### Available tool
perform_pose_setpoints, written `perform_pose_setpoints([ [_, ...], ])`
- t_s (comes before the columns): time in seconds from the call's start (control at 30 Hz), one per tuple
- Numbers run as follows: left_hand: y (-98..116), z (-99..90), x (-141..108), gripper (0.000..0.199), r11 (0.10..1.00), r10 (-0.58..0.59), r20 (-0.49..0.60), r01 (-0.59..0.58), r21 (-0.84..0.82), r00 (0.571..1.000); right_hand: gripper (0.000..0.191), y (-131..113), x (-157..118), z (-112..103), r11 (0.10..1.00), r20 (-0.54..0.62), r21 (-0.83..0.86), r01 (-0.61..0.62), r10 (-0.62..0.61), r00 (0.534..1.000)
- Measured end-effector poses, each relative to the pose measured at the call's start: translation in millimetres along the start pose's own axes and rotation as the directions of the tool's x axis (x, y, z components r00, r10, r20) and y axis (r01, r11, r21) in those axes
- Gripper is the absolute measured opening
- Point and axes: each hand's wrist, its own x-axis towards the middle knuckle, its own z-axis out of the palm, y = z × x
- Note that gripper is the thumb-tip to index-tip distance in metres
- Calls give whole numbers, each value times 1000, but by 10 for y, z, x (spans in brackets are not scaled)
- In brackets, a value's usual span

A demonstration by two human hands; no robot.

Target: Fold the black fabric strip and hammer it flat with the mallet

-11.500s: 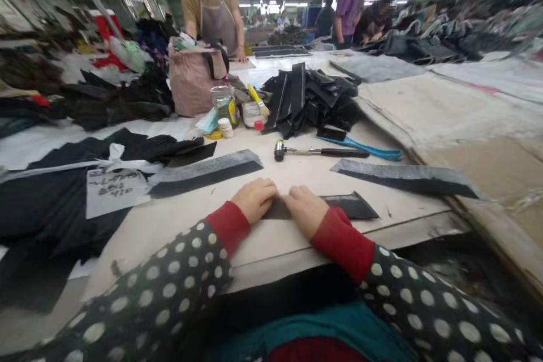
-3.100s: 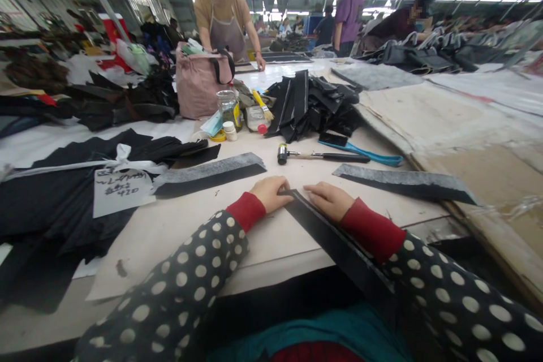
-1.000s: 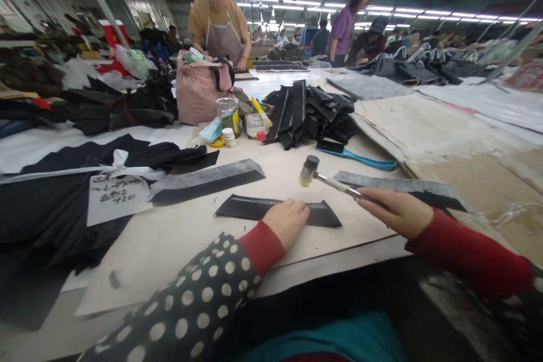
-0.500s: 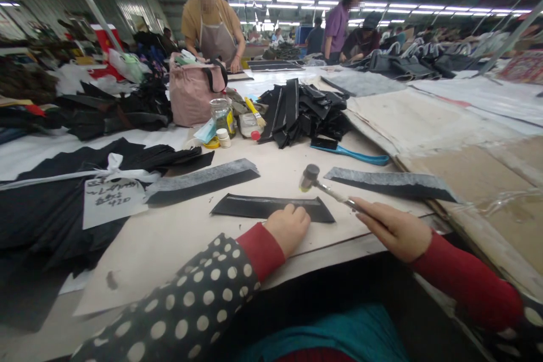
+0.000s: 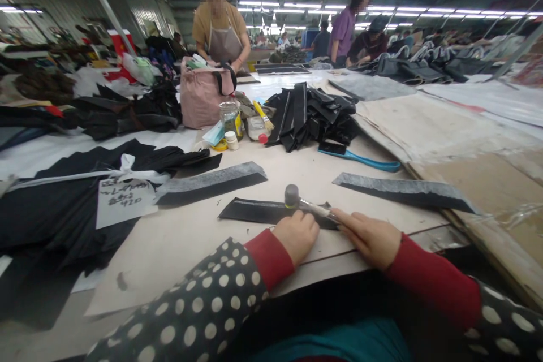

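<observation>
A black strip with a grey line along its upper edge (image 5: 254, 211) lies flat on the pale board in front of me. My left hand (image 5: 297, 235) rests on the strip's lower right part, its fingers bent; whether it pinches the strip is hidden. In my right hand (image 5: 369, 235) is the handle of a small hammer (image 5: 292, 195), its round head over the strip's upper edge just beyond my left fingers. One grey-and-black strip (image 5: 212, 182) lies behind to the left, another grey-and-black strip (image 5: 403, 190) to the right.
Tied black pieces (image 5: 55, 203) with a written tag (image 5: 126, 201) lie at left. Farther back are a pink bag (image 5: 201, 96), a glass jar (image 5: 229, 119), a yellow brush (image 5: 263, 115), piled black strips (image 5: 311, 113) and a blue-handled brush (image 5: 369, 161). People stand beyond.
The hammer and my right hand have moved left and down, bringing the head over the strip. My left hand stays on the strip. The whole view has shifted slightly.
</observation>
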Motion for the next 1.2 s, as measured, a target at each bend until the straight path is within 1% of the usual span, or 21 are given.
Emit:
perform_pose_setpoints([
  [0.07, -28, -6, 2, 22, 1000, -15, -7, 15, -24, 1000, 41, 3, 94, 5, 998, 61, -28, 48, -47, 997],
  [0.1, -52, -12, 4, 21, 999, -22, -16, 21, -45, 1000, 40, 16, 163, -17, 997, 57, -27, 73, -72, 996],
  [0.2, -165, -43, 15, 17, 988, -54, -72, 43, -151, 996, 38, 94, 464, -168, 994, -30, -57, 95, -97, 995],
  [0.27, -262, -69, 19, 15, 971, -119, -104, 94, -220, 987, 36, 165, 727, -284, 988, -72, -136, 71, -81, 994],
  [0.3, -311, -79, 18, 15, 960, -165, -101, 136, -246, 981, 35, 202, 868, -326, 981, -79, -186, 54, -70, 994],
  [0.37, -403, -89, 12, 17, 930, -254, -59, 227, -288, 965, 32, 274, 1153, -359, 959, -56, -278, 45, -63, 996],
  [0.43, -478, -79, 9, 21, 894, -311, 5, 294, -339, 951, 29, 340, 1425, -320, 941, -3, -335, 44, -48, 999],
  [0.5, -531, -56, 18, 24, 857, -341, 48, 331, -395, 939, 26, 400, 1668, -229, 936, 35, -351, 32, -21, 999],
  [0.6, -569, -17, 46, 27, 798, -387, 91, 383, -465, 918, 26, 476, 1934, -69, 943, 29, -333, -23, 35, 999],
  [0.67, -572, -1, 65, 26, 766, -410, 118, 412, -493, 904, 29, 504, 2035, 9, 949, 21, -309, -61, 71, 997],
  [0.77, -566, 5, 77, 21, 739, -417, 108, 406, -537, 902, 34, 460, 2084, 29, 963, 33, -251, -94, 105, 994],
  [0.83, -567, -1, 77, 17, 722, -424, 88, 395, -568, 901, 37, 346, 2041, -30, 978, 40, -192, -77, 86, 995],
  [0.9, -575, -12, 74, 13, 703, -440, 81, 399, -589, 894, 37, 171, 1924, -126, 994, 66, -110, -3, 10, 998],
  [0.93, -581, -18, 73, 12, 696, -450, 79, 405, -593, 889, 37, 71, 1838, -176, 997, 110, -32, 68, -64, 992],
  [0.97, -588, -24, 72, 12, 694, -459, 70, 406, -595, 886, 37, -27, 1737, -220, 987, 172, 66, 146, -155, 973],
  [1.0, -595, -30, 71, 13, 697, -462, 55, 401, -594, 885, 37, -118, 1628, -255, 960, 243, 181, 212, -252, 937],
  [1.03, -601, -35, 69, 14, 708, -462, 31, 390, -589, 887, 37, -196, 1519, -276, 935, 302, 256, 244, -317, 899],
  [1.07, -606, -41, 67, 14, 725, -459, 1, 375, -577, 888, 36, -257, 1418, -282, 925, 346, 287, 249, -343, 873],
  [1.1, -610, -49, 64, 13, 747, -455, -34, 361, -559, 890, 35, -299, 1331, -273, 932, 375, 271, 239, -331, 866],
  [1.13, -611, -62, 59, 12, 771, -450, -69, 349, -533, 890, 33, -322, 1263, -252, 948, 388, 227, 225, -299, 872],
  [1.2, -603, -105, 46, 9, 827, -439, -171, 322, -461, 882, 29, -318, 1194, -189, 958, 359, 183, 221, -274, 892],
])
